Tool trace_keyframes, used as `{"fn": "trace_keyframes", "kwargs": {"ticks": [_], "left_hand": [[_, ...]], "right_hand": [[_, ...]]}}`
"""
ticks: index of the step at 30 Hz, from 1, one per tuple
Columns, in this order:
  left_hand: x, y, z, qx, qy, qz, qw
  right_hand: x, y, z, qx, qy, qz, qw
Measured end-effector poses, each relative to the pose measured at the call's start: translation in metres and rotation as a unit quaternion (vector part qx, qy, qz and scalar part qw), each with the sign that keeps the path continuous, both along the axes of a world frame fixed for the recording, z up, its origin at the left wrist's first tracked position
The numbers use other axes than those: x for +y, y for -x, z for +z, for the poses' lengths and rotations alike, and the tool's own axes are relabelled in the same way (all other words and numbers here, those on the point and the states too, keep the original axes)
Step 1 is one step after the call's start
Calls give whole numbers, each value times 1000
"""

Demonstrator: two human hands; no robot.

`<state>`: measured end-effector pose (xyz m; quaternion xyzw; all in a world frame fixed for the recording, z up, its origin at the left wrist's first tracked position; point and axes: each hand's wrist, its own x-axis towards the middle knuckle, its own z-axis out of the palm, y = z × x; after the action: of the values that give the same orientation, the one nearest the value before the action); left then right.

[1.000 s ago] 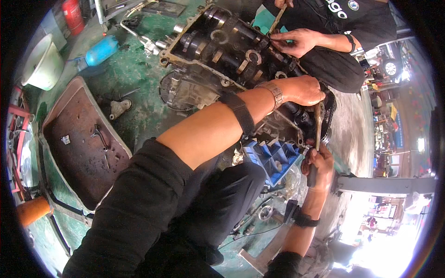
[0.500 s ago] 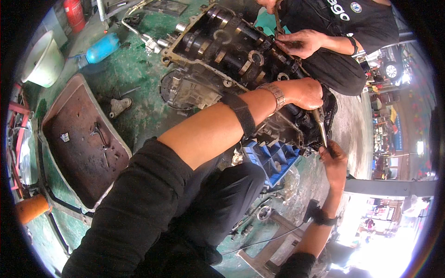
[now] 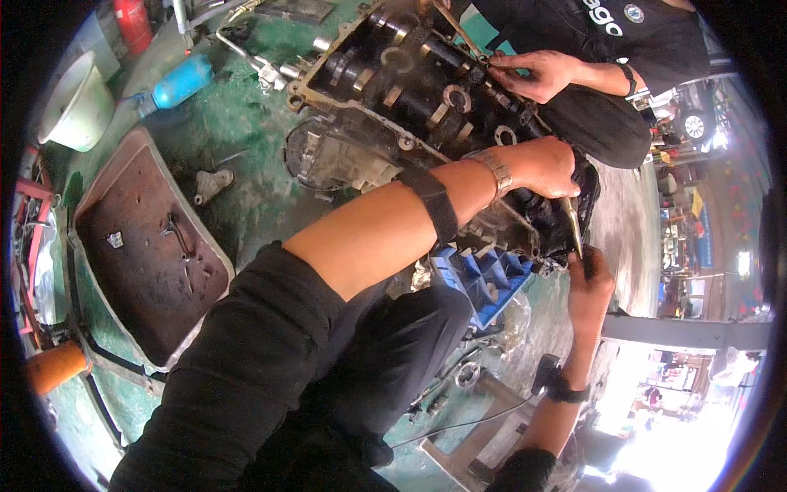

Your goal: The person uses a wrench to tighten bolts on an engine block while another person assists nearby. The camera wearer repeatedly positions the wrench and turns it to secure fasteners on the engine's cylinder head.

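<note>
So from the head view, my left hand [image 3: 545, 166] is stretched way out across the frame, forearm running diagonally from the lower left, metal watch band on the wrist and a dark strap further up, and the hand is curled down onto the far edge of the engine cylinder head [image 3: 434, 107]; fingers look wrapped over the greasy black casting, though I honestly can't tell whether they're pinching anything. My right hand [image 3: 589, 283] comes up from the bottom right, wrist bent upward, fingers closed around the lower end of a slim metal tool [image 3: 573, 223] that stands nearly upright with its tip just under my left hand, right at the cylinder head's near right corner. A blue plastic crate [image 3: 484, 275] sits under that corner; what's inside is mostly hidden. Off to the left on the green floor [image 3: 246, 148] there's a rusty oil pan [image 3: 147, 254] with a small bracket and a few little bits lying in it, and a small metal fitting [image 3: 211, 184] beside its upper rim. A white bucket [image 3: 78, 105] and a blue bottle [image 3: 182, 80] are near the top left. Another person's hand [image 3: 533, 74] is working on the head's far side with a thin rod. Open floor is mostly between pan and engine.
</note>
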<state>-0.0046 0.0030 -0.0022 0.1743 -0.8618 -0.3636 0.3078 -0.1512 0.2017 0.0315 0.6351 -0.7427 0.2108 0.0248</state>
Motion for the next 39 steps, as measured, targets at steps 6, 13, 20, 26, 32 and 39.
{"fn": "trace_keyframes", "kwargs": {"ticks": [6,13,20,26,32,39], "left_hand": [[2,2,2,-31,-22,-3,999],[-3,9,1,-43,-19,-3,999],[-10,12,-2,-39,-1,-9,999],[-15,11,-8,-1,87,-28,996],[-7,-6,-5,42,-119,-68,990],[2,-11,-1,10,-34,-12,999]], "right_hand": [[18,-36,-22,-184,-31,-26,982],[7,-80,-36,-425,-2,-12,905],[-21,-116,-58,-548,55,-48,834],[-37,-122,-77,-496,117,-12,860],[-25,-129,-62,-540,127,-15,832],[-7,-96,-78,-414,291,-19,862]]}}
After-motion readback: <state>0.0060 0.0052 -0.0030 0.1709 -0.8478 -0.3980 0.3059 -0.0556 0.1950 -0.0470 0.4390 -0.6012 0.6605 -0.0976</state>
